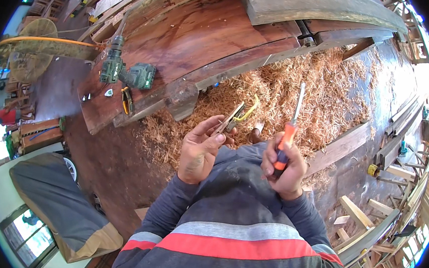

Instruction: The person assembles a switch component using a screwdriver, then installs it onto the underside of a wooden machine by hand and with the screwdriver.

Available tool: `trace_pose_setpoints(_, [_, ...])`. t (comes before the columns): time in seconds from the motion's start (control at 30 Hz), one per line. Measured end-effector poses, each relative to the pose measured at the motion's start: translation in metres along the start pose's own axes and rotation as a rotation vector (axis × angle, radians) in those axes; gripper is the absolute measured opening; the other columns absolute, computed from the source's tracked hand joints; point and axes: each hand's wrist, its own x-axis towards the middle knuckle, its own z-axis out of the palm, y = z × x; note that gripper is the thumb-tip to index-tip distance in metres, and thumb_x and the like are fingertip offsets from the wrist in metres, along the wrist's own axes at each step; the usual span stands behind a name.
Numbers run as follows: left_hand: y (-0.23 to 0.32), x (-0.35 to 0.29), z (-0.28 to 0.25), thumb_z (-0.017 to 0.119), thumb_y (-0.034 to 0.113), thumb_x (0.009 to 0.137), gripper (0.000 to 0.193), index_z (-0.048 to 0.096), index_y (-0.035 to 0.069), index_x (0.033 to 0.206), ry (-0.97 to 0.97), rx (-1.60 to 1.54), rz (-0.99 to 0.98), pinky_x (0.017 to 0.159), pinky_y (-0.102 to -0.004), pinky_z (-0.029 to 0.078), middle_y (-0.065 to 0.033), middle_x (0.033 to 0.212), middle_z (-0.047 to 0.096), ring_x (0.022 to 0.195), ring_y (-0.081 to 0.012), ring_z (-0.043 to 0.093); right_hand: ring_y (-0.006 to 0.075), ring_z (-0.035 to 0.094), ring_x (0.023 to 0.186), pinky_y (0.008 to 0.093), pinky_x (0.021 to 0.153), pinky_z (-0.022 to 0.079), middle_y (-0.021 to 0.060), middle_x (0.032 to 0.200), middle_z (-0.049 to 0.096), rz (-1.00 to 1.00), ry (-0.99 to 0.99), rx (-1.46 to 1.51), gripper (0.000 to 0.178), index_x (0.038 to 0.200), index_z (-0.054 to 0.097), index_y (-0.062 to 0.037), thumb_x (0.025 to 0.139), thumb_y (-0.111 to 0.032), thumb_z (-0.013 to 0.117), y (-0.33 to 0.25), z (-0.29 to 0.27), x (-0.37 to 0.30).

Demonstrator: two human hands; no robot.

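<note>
My right hand (292,173) is wrapped round the orange and black handle of a screwdriver (288,137), its metal shaft pointing up and away from me. In front of my body, my left hand (198,155) pinches a small, thin, flat piece (231,117) between thumb and fingers. A yellow wire (250,110) curls out from the far end of that piece. What kind of part it is cannot be made out. The screwdriver tip is apart from it. On the wooden workbench (197,37) lie a green cordless drill (112,65) and black and yellow pliers (127,101).
Curly wood shavings (278,93) cover the floor beyond my hands. A thick curved plank (325,11) lies on the bench's far right. Timber pieces (359,213) are stacked at the right. A covered bulky object (63,202) stands at the lower left; a person (8,114) is far left.
</note>
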Motion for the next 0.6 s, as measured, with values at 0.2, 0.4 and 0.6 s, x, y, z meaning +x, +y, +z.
trace_pose_setpoints(0.2, [-0.011,-0.006,-0.003,0.057,-0.014,0.08,0.035,0.062,0.0,0.112,-0.121,0.176,-0.095,0.086,-0.0345,0.053,-0.0118,0.109,0.063,0.096,-0.0201,0.063,0.0112,0.047,0.053,0.0256,0.042,0.035,-0.001,0.069,0.045,0.01,0.021,0.617,0.025,0.091,0.05,-0.0089,0.099,-0.033,0.048,-0.058,-0.01,0.035])
trace_pose_setpoints(0.4, [-0.022,-0.017,0.007,0.061,-0.011,0.072,0.03,0.06,0.003,0.098,-0.278,0.139,-0.322,0.084,-0.0302,0.05,-0.0102,0.113,0.054,0.1,-0.0182,0.059,0.0139,0.049,0.058,0.0271,0.046,0.037,0.0,0.07,0.048,-0.08,-0.004,0.514,0.029,0.09,0.053,-0.0088,0.099,-0.036,0.051,-0.075,0.002,0.053])
trace_pose_setpoints(0.6, [-0.021,-0.019,0.007,0.077,0.006,0.075,0.032,0.06,0.002,0.101,-0.41,0.264,-0.341,0.087,-0.0295,0.05,-0.0124,0.129,0.051,0.12,-0.0228,0.056,0.0177,0.054,0.059,0.0279,0.046,0.038,0.004,0.072,0.051,0.15,0.165,0.379,0.03,0.091,0.052,-0.0129,0.102,-0.04,0.047,-0.027,0.007,0.052])
